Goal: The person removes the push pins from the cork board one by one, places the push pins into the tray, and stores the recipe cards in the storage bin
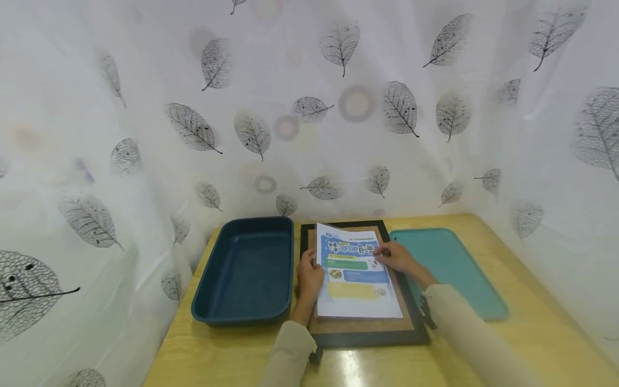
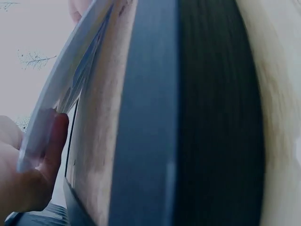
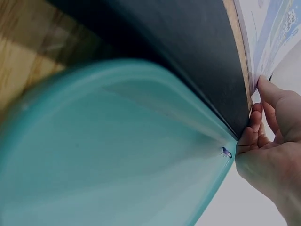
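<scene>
A printed sheet [image 1: 358,274] with blue, green and yellow blocks, apparently in a clear plastic sleeve, lies over a black-framed brown board [image 1: 367,338] in the head view. My left hand [image 1: 310,273] grips the sheet's left edge; in the left wrist view, the thumb and fingers of that hand [image 2: 33,165] lie on either side of the clear edge, lifted from the board. On the other side, my right hand [image 1: 398,258] pinches the sheet's right edge. The right wrist view shows its thumb [image 3: 277,96] on the sheet, with other fingertips near the board's frame [image 3: 188,47].
A deep dark blue tray [image 1: 242,317] stands left of the board on the yellow wooden table [image 1: 232,355]. To the right lies a shallow teal tray [image 1: 464,269], partly under the right forearm. A white leaf-patterned curtain [image 1: 300,54] surrounds the table's back and sides.
</scene>
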`<state>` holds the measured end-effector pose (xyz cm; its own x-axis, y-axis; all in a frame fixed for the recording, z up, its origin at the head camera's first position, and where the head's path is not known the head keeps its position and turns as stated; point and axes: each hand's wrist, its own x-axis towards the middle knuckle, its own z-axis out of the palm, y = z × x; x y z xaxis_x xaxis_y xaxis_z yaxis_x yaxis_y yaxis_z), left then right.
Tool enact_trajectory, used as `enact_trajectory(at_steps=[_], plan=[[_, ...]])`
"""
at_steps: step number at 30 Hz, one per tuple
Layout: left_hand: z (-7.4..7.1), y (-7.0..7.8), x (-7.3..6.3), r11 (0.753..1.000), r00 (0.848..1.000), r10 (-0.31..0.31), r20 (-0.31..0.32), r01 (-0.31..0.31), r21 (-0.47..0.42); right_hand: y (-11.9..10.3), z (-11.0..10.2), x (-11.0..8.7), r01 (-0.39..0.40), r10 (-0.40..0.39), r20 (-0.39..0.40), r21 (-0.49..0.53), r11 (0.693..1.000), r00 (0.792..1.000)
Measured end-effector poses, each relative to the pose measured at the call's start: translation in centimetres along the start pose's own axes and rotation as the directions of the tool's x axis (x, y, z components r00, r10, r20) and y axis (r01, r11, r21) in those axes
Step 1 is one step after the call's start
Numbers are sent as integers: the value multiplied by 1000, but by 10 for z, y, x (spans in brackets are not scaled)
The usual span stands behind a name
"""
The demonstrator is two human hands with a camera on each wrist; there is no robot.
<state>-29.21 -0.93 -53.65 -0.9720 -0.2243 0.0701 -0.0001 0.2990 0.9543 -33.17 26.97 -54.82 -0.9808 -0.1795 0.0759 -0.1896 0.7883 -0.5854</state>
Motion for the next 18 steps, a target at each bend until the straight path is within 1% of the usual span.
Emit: enact_trajectory(at_steps=[2, 4, 7, 10, 13, 15, 18], plan=[[0, 0, 1, 998, 999, 29, -25, -31, -47, 0, -2, -1, 0, 0, -5, 10, 1000, 1000], [-4, 0, 3, 994, 998, 59, -38, -62, -91, -1, -1, -1, -24, 24, -10, 26, 999, 1000], [-11, 2, 6, 988, 995, 84, -48, -89, -123, -2, 3, 0, -63, 64, -20, 56, 996, 998], [-18, 7, 10, 990, 994, 82, -65, -89, -106, 0, 6, 1, -72, 73, -24, 56, 996, 997], [-27, 16, 13, 989, 993, 86, -80, -95, -115, 1, 5, 1, -69, 70, -19, 47, 997, 997], [-34, 23, 16, 984, 992, 90, -89, -103, -145, 0, 3, 0, -60, 60, -13, 41, 997, 998], [-46, 31, 23, 977, 993, 79, -89, -95, -189, -4, 0, -1, -59, 59, -7, 44, 997, 998]])
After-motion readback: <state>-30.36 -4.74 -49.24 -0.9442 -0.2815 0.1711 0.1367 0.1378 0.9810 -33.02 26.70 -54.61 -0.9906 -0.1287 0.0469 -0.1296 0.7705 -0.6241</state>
